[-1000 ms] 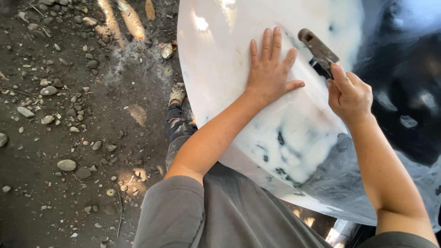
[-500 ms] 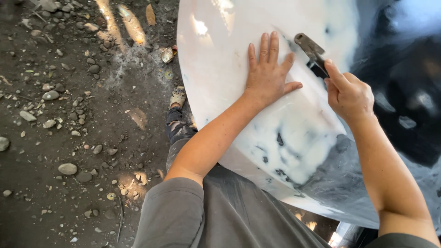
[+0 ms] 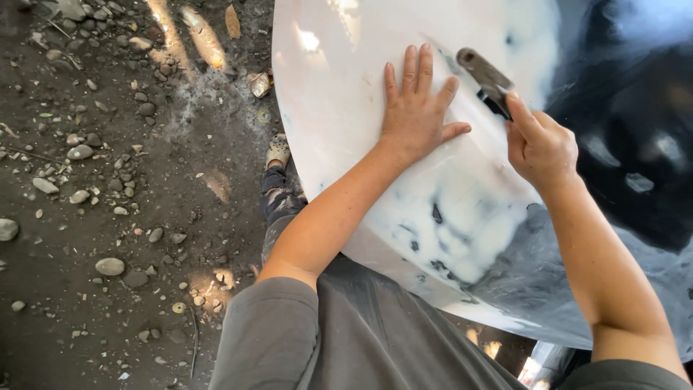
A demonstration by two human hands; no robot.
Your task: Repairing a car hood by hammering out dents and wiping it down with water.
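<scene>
White-and-black smeared panel [image 3: 346, 108], grey scraper [image 3: 485, 74], dark pebbled ground [image 3: 108, 180].

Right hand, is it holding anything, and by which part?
The right hand holds a flat metal scraper by its dark handle end, blade against the white panel. The left hand holds nothing; it lies flat on the panel.

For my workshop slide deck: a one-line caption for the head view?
Left hand flat on a curved white panel; right hand holds a scraper against it.

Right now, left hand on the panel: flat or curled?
Flat. The left hand lies palm-down on the white panel, fingers straight and spread, thumb out to the side.
</scene>
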